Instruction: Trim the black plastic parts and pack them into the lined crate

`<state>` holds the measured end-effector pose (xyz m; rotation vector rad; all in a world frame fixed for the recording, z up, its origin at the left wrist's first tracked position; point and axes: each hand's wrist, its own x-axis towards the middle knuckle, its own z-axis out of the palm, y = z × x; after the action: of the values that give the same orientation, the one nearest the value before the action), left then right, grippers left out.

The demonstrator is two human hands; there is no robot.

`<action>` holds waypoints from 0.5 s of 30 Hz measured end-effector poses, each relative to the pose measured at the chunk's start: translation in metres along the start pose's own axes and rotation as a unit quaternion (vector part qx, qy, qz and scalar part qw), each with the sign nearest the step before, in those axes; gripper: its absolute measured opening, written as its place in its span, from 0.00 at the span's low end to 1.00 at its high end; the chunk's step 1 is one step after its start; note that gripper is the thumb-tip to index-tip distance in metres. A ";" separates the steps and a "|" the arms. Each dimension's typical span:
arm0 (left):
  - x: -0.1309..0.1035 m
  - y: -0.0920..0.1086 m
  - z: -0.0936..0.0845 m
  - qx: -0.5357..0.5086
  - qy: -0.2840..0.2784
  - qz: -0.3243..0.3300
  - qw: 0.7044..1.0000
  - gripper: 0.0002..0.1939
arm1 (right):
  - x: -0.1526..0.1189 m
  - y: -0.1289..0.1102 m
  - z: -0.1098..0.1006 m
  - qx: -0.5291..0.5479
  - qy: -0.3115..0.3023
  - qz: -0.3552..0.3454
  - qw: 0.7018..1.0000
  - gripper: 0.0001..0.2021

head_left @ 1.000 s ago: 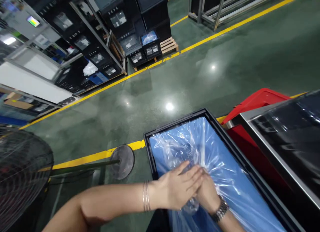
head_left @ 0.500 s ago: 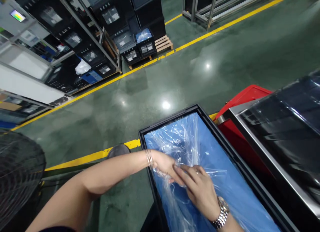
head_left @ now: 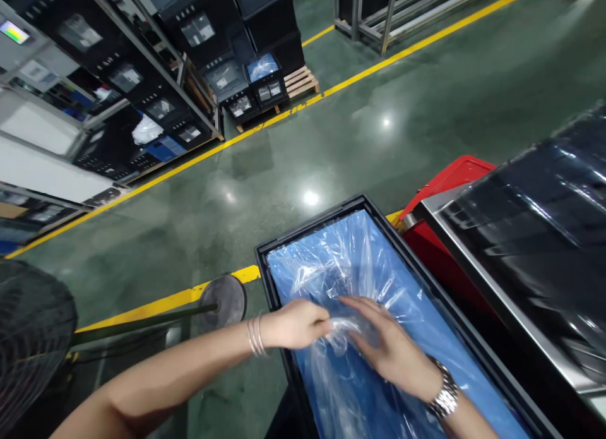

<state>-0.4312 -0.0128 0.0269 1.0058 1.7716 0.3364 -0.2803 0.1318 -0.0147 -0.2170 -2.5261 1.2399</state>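
Clear plastic film covers a blue sheet inside a long black crate. My left hand, with thin bangles at the wrist, is closed in a pinch on a gathered tuft of the film, over the crate's middle. Just right of it, my right hand, wearing a metal-band watch, has its thumb and fingers apart around the loose end of that tuft. Creases in the film fan out from beneath both hands. What lies under the blue sheet is hidden.
A metal-edged cart with dark film-wrapped goods stands close on the right, beside a red part. At left are a wire-guarded fan and a round base. Racks of black crates stand beyond a yellow floor line.
My hands were touching each other on the film. Now they are apart: the left has drawn back leftward with the film bunched in it, and the right has opened.
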 end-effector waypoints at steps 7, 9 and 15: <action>0.013 -0.008 -0.011 -0.151 -0.076 -0.006 0.986 0.15 | -0.009 -0.035 0.003 -0.049 0.002 0.054 0.997 0.25; 0.010 -0.003 -0.010 -0.143 -0.062 -0.001 0.988 0.14 | -0.008 -0.036 0.022 -0.081 0.007 0.051 0.995 0.25; 0.030 -0.011 -0.013 0.275 0.154 0.005 0.949 0.14 | -0.032 -0.009 0.055 -0.118 0.023 0.056 0.991 0.29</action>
<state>-0.4515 0.0064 0.0064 1.4112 2.2094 -0.0066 -0.2696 0.0770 -0.0462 -0.4424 -2.6472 0.9596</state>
